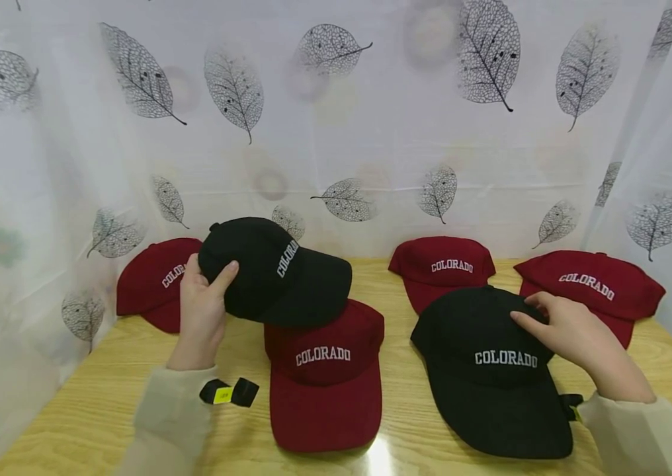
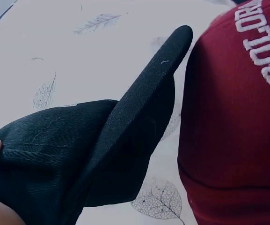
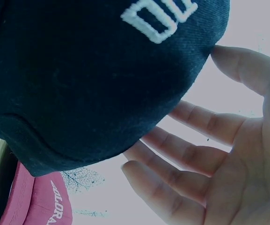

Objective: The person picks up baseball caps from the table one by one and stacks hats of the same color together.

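A pale curtain [image 1: 372, 152] printed with dark leaves hangs behind the wood-grain worktop [image 1: 104, 403]. Six caps show: two black, four red. The front-right black cap [image 1: 461, 337] has its brim toward the person, just left of the right hand. The tilted black cap [image 1: 252, 284] is in the left hand, its brim pointing right and, from the head view, overlapping the top of the front red cap [image 1: 324, 410]. The left red cap [image 1: 142, 284] is partly hidden by the left hand; the middle red cap [image 1: 416, 258] and far-right red cap [image 1: 628, 291] lie at the back.

The right hand [image 1: 577, 334] is wide open, thumb apart from loosely spread, slightly bent fingers, its tips touching the crown of the front-right black cap. The left hand [image 1: 200, 320] is closed in a pinch on the tilted black cap's crown, thumb outside. A small black piece with a yellow label [image 1: 223, 395] shows by the left sleeve [image 1: 172, 403].
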{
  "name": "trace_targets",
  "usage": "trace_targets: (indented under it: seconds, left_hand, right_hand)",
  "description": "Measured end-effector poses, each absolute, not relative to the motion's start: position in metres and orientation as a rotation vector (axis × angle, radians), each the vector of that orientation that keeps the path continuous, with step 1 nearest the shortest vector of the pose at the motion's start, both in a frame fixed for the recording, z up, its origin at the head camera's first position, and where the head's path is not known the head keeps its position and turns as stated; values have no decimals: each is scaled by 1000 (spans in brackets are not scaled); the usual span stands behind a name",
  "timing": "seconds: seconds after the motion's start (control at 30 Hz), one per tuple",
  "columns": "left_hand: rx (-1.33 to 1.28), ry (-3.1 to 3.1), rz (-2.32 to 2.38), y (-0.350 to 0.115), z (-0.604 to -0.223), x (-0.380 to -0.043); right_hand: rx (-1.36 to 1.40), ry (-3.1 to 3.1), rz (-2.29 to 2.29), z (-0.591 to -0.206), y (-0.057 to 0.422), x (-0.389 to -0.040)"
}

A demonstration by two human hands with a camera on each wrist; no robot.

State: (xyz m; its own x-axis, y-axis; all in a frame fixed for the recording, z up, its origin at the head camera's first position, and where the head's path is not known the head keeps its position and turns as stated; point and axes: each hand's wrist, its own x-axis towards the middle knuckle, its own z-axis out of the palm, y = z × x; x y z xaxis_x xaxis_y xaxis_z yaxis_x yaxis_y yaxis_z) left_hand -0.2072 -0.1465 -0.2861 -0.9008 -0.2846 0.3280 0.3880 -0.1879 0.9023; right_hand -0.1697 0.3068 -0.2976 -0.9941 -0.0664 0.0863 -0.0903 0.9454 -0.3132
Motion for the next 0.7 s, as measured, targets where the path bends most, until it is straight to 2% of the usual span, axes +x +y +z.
trace_targets:
  seconds: [0.7]
  left_hand:
    - [-228,-1693,-2173,-119,-285,-206]
  right_hand:
    - [141,-3014,508,-298,309,-170]
